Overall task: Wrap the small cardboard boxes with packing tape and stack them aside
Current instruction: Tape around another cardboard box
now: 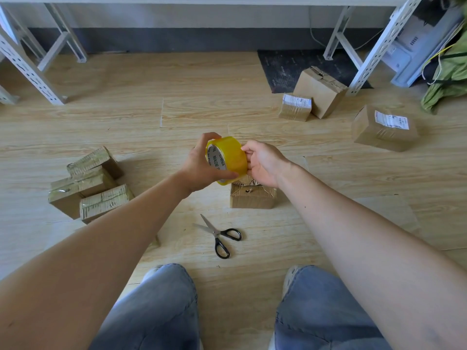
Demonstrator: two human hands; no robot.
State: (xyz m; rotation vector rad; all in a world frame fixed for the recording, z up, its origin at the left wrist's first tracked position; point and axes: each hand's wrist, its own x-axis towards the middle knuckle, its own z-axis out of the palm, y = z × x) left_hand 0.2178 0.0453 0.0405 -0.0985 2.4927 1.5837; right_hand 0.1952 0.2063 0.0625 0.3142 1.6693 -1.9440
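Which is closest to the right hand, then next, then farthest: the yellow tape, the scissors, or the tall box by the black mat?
1. Yellow tape: touching the right hand, just to its left.
2. Scissors: lower down, slightly left.
3. Tall box: far back, to the right.

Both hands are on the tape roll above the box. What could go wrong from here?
The box has a torn, crumpled top, so tape off the tape roll may wrinkle there. The scissors lie open just short of the box; a blind reach could meet a blade. The taped pile at left sits unevenly and might tip when added to.
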